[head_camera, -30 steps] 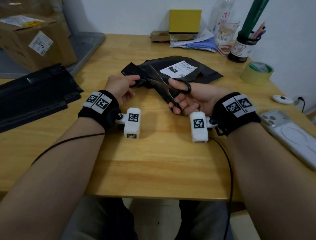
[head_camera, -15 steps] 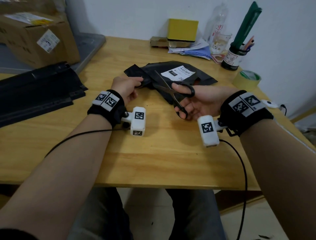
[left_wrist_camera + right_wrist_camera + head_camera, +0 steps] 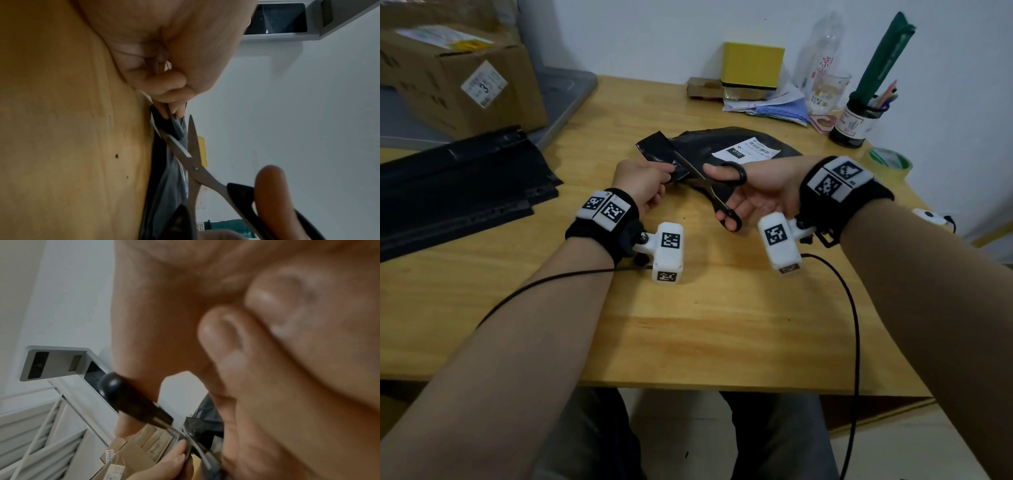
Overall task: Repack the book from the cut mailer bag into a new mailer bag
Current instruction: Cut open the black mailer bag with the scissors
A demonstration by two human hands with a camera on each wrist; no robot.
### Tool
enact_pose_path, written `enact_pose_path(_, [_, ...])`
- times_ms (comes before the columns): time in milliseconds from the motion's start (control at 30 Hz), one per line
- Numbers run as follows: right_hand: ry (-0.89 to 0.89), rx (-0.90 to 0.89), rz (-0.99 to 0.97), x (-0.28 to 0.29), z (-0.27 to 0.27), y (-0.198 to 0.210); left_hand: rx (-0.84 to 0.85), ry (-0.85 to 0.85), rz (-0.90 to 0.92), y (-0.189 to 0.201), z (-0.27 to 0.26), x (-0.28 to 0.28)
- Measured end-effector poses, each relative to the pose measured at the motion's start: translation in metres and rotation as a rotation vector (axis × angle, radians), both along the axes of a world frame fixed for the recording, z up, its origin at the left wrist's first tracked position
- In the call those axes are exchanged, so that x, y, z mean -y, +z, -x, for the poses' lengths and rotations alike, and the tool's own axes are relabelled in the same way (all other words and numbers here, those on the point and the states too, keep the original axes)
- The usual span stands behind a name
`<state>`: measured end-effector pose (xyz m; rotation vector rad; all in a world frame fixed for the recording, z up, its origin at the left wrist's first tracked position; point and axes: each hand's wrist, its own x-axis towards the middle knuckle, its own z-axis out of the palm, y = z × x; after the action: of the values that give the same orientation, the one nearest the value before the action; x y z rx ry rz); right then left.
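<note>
Scissors (image 3: 710, 192) with black handles sit in the right hand (image 3: 760, 192), thumb through the upper loop and fingers curled through the lower one, blades parted around the near left edge of the black mailer bag (image 3: 722, 150). That bag lies flat on the wooden table (image 3: 688, 325) just beyond both hands, a white label (image 3: 746, 152) facing up; the book itself cannot be seen. The left hand (image 3: 642, 181) pinches the bag's edge between thumb and curled fingers, right beside the blades, which the left wrist view shows open with the bag's film between them. A stack of black bags (image 3: 458, 185) lies at the table's left, well apart, and a cardboard box (image 3: 458, 78) stands behind it.
</note>
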<state>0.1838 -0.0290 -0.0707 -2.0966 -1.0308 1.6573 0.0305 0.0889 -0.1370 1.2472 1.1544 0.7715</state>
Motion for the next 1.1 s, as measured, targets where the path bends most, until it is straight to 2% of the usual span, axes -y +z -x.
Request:
enact_pose_path(200, [-0.013,-0.070,-0.013,-0.005,-0.010,-0.010,-0.062,-0.014,-0.060,0.001,-0.005,0.001])
enact_pose_path(400, [0.042,-0.117,0.009,-0.021,-0.018,-0.013,-0.223,-0.094,-0.095,0.007,-0.011,-0.004])
enact_pose_path(667, [0.025,-0.090,-0.004,-0.038,-0.023,-0.019,-0.195,-0.123,-0.049,0.003,-0.009,-0.010])
enact_pose_path(1100, [-0.004,-0.171,-0.039,-0.039,-0.018,-0.032,-0.199,-0.149,-0.021,0.000,-0.009,-0.014])
